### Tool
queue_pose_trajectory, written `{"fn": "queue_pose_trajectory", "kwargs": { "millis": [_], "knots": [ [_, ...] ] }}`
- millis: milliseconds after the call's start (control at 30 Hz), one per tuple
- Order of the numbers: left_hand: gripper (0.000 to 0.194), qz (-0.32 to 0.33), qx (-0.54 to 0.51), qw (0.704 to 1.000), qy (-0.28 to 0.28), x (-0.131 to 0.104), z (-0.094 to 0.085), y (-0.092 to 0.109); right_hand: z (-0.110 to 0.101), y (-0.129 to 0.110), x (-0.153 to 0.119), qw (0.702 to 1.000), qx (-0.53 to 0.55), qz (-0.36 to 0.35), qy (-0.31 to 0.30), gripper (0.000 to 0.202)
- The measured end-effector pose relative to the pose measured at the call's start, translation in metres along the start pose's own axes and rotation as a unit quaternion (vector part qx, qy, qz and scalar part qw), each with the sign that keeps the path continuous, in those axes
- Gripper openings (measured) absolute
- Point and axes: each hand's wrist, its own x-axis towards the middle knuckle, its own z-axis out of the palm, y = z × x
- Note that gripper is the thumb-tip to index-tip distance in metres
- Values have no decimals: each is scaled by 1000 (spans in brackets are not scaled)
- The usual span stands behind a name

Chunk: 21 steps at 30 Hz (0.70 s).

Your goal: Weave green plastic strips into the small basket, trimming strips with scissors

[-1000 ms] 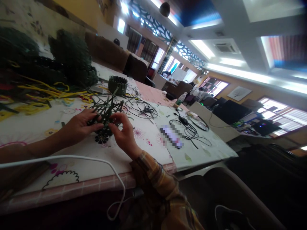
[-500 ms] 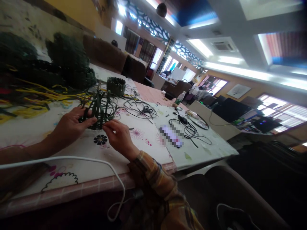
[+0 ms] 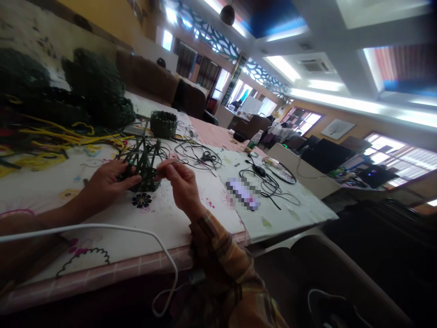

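Observation:
A partly woven dark green basket with loose strips sticking up stands on the flowered tablecloth. My left hand grips its left side, thumb along the near wall and fingers partly hidden behind the strips. At the basket's right side my right hand is closed in a pinch, thumb against forefinger. A dark strip seems to be between those fingertips, though it is too small to see well. Just behind stands another woven dark green basket with an even rim.
Loose dark strips lie coiled right of the basket. Yellow strips and a stack of dark green woven pieces are at the left. A blurred-out phone-like object, black cable and bottle sit right. A white cable crosses in front.
My right hand has moved up and to the right, from the basket's near lower edge to its right side. The basket has turned or tilted slightly in my left hand.

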Motion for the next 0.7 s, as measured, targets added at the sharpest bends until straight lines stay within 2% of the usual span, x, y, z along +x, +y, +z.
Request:
{"fn": "queue_pose_trajectory", "kwargs": {
  "millis": [67,133,267,333,400,467,567,633,700],
  "knots": [
    [36,3,13,1000,-9,-1,1,1,2,-2,-3,998,-36,-25,-53,36],
    [37,4,17,1000,-13,-1,1,1,2,1,-5,996,-52,-26,-73,39],
    [36,-14,3,1000,9,-1,0,0,1,11,-6,992,-104,8,-72,41],
    [36,-48,-24,999,10,-1,-1,-2,-3,12,-4,980,-187,-26,-54,33],
    [36,-91,-73,993,-1,-2,-3,-4,-7,9,-1,952,-291,-89,-38,23],
    [36,-131,-130,983,-10,-1,-5,-6,-10,6,1,912,-381,-143,-58,20],
    [37,-169,-210,963,-4,2,-8,-4,-10,2,1,844,-495,-172,-114,38],
    [35,-170,-244,955,7,5,-11,-1,-8,3,-1,797,-562,-184,-127,58],
    [33,-153,-246,957,13,7,-14,3,-5,4,-4,757,-608,-207,-122,64]
  ]
}}
